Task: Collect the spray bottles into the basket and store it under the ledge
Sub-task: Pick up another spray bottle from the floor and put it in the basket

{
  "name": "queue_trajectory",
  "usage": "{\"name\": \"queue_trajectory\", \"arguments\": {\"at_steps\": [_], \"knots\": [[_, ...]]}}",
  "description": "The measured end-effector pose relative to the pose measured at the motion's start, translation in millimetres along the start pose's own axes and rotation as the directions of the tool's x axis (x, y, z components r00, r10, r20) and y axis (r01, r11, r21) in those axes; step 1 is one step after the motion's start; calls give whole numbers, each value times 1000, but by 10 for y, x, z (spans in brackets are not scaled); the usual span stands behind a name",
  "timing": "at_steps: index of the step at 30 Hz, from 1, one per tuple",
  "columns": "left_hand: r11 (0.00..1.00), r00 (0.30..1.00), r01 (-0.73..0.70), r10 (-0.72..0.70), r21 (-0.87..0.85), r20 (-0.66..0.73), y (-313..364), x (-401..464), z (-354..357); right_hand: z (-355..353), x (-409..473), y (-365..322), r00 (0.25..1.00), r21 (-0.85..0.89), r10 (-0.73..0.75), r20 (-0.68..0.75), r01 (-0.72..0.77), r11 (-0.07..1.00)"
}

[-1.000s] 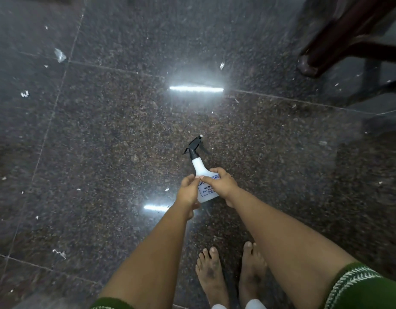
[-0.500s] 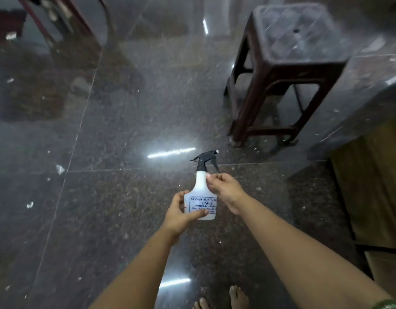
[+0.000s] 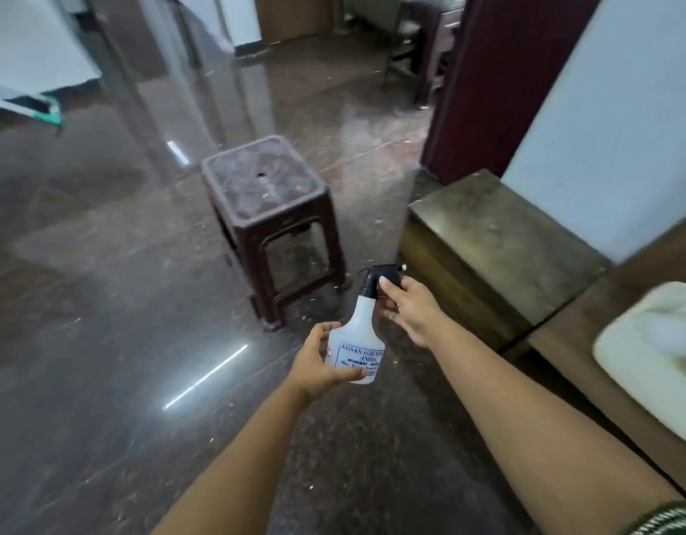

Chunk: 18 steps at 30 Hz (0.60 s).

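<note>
A white spray bottle with a black trigger head and a blue-printed label is held upright above the dark polished floor. My left hand wraps the bottle's lower body from the left. My right hand grips the black trigger head at its top. At the right edge sits a white basket, only partly in view and blurred, on a brown ledge. What lies inside the basket cannot be made out.
A dark brown plastic stool stands on the floor just beyond the bottle. A low olive-brown block juts out to the right, against a pale wall and a maroon door frame. More furniture stands far back.
The view has risen from the floor to the room. The bottle has come up from floor level, and my right hand has shifted from its body to the trigger head.
</note>
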<state>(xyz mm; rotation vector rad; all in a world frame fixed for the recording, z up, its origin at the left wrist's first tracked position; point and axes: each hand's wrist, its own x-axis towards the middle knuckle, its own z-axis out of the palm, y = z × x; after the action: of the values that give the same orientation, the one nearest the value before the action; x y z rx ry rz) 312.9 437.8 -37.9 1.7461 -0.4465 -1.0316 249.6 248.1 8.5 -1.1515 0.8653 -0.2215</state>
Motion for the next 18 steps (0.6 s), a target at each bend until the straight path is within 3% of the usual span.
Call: {"name": "queue_trajectory", "arguments": {"at_steps": [5, 11, 18], "knots": [[987, 981, -79, 52, 139, 188, 528, 278, 981, -1238, -352, -378, 977, 99, -55, -207, 77, 992], [914, 909, -256, 118, 313, 401, 1243, 511, 2251, -2636, -963, -790, 911, 179, -80, -405, 165, 970], [851, 813, -395, 148, 346, 563, 1791, 636, 3539, -3730, -1495, -1158, 824, 175, -140, -549, 277, 945]]}}
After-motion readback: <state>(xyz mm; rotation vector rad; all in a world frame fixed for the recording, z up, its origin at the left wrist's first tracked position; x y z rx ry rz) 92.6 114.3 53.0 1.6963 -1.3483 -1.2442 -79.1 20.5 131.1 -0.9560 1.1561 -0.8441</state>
